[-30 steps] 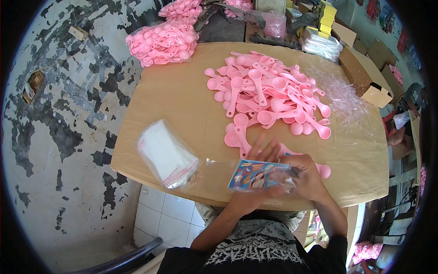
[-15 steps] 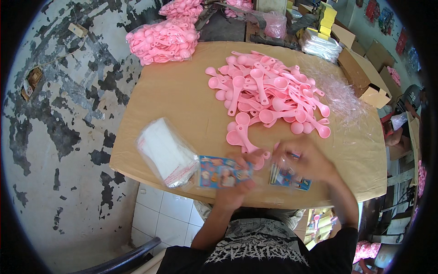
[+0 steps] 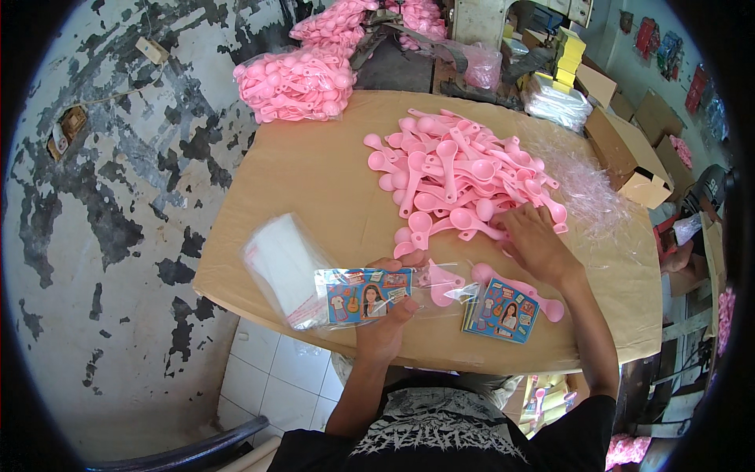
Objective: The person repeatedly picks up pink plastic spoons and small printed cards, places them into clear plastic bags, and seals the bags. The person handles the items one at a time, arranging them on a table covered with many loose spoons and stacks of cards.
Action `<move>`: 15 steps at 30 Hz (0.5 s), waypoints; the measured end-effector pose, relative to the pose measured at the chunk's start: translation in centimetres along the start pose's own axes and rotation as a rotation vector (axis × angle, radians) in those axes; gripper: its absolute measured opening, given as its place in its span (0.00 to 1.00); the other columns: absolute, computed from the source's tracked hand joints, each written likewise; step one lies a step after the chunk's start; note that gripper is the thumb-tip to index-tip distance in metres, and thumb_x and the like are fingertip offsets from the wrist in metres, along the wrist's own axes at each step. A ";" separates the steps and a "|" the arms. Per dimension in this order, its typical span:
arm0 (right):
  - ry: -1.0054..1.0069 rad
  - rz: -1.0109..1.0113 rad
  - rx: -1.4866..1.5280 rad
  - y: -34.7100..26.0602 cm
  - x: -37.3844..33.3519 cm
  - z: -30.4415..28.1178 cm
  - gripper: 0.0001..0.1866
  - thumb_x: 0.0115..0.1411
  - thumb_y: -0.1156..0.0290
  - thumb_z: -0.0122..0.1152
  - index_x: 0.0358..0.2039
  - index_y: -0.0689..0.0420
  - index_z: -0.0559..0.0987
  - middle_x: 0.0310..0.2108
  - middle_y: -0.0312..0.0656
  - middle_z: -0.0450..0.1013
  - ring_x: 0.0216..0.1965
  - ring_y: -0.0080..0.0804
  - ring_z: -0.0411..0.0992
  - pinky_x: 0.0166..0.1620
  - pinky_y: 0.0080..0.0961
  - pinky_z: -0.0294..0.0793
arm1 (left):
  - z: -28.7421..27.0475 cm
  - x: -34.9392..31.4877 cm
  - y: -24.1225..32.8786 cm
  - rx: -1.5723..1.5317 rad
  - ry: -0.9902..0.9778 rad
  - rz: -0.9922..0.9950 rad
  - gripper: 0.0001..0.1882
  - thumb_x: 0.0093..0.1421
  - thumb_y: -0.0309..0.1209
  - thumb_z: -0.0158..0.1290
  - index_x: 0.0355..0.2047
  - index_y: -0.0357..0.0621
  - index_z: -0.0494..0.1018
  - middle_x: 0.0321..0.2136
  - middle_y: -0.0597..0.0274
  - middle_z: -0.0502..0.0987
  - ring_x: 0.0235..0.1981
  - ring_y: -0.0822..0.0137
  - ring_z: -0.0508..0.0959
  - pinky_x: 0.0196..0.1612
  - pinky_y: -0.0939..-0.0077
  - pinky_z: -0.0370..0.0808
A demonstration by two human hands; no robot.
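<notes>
My left hand (image 3: 383,329), closed, holds a clear plastic bag with a blue printed card (image 3: 368,296) inside, near the table's front edge. The bag's clear end stretches right, over or beside a pink spoon (image 3: 444,285). At the near right edge of the pink measuring spoon pile (image 3: 464,169), my right hand (image 3: 541,245) has its fingers curled on a spoon, partly hidden by the hand. A stack of blue cards (image 3: 503,313) lies to the right of the bag. Another pink double-ended spoon (image 3: 543,300) lies partly behind the stack.
A pack of clear bags (image 3: 285,263) lies left of my left hand. Crumpled clear film (image 3: 590,173) spreads beyond the pile at right. A bulging bag of pink spoons (image 3: 295,85) sits at the far left corner. Cardboard boxes (image 3: 625,157) stand past the right edge.
My right hand has moved from over the card stack up to the spoon pile. The stack now shows with a pink spoon beside it. My left hand still holds the bagged card.
</notes>
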State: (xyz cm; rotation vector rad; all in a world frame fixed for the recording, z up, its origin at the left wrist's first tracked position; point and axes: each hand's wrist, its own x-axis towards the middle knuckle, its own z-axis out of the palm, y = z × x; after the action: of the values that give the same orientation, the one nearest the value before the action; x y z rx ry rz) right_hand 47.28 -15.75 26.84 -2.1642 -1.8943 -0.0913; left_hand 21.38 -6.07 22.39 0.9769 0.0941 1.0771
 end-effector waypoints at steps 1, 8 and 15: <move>0.030 -0.023 -0.016 -0.1 -0.2 0.3 0.17 0.57 0.70 0.64 0.47 0.57 0.76 0.46 0.42 0.72 0.49 0.43 0.66 0.58 0.37 0.60 | 0.0 0.0 -0.1 -0.042 -0.005 0.007 0.28 0.56 0.30 0.64 0.55 0.44 0.66 0.56 0.46 0.72 0.61 0.46 0.70 0.65 0.47 0.63; 0.066 0.055 0.377 -1.6 -0.7 -3.9 0.10 0.59 0.76 0.62 0.42 0.61 0.80 0.35 0.42 0.77 0.35 0.30 0.73 0.40 0.28 0.71 | -0.3 -0.1 0.2 -0.107 0.055 0.040 0.30 0.54 0.24 0.65 0.56 0.44 0.66 0.57 0.45 0.71 0.61 0.46 0.69 0.66 0.51 0.62; -0.041 0.120 0.802 -5.9 -3.8 -6.5 0.10 0.66 0.71 0.58 0.43 0.64 0.79 0.24 0.36 0.74 0.18 0.16 0.66 0.22 0.19 0.64 | 0.3 -0.2 -0.7 -0.206 -0.033 0.027 0.32 0.54 0.24 0.65 0.58 0.45 0.65 0.59 0.45 0.69 0.61 0.46 0.69 0.66 0.49 0.61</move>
State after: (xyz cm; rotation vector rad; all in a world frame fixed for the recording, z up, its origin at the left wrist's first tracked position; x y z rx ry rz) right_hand 41.78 -20.26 33.17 -1.7005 -1.4441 0.6276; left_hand 21.95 -6.50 21.99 0.8117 -0.0556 1.0721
